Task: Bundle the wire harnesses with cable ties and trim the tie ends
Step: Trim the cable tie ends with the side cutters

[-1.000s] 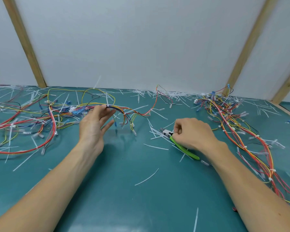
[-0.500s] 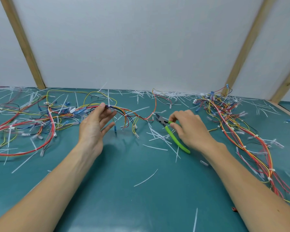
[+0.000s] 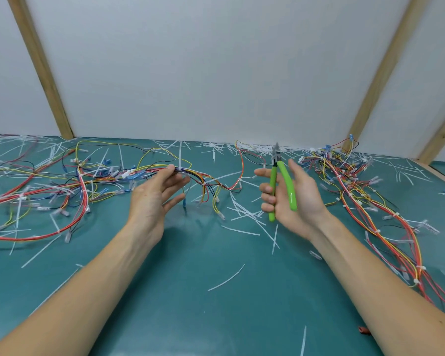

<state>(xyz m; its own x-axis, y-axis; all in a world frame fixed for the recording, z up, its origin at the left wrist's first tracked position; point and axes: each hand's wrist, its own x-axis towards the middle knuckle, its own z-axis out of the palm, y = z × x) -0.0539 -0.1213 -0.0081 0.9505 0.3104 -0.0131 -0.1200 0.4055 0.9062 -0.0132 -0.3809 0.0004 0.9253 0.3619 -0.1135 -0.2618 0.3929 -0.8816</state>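
Since the earlier frames the right hand (image 3: pixel 292 199) had lifted the green-handled cutters (image 3: pixel 280 186) off the table (image 3: pixel 216 317) and turned them upright, grey tips pointing up toward the wall. The fingers curled round one smooth plastic handle while the other handle lay across the palm, the two handles spread apart. The left hand (image 3: pixel 154 199) had stayed put, fingers mostly straight and loosely cupped, its fingertips and thumb lightly holding a thin bundle of the wire harness (image 3: pixel 190 176) just above the table, where a white cable tie (image 3: pixel 180 160) stood straight up with its long tail untrimmed. That harness, of thin red, yellow, black and blue insulated wires with small clear and blue terminals, sprawled leftward over the matte teal surface. A second harness (image 3: pixel 370 214), already tied at intervals, trailed along the right side, well apart from the cutters. Thin white tie offcuts (image 3: pixel 247 214) littered the table between and around both hands, thickest against the plain white wall (image 3: pixel 203 73) with its slanted wooden battens (image 3: pixel 41 70).
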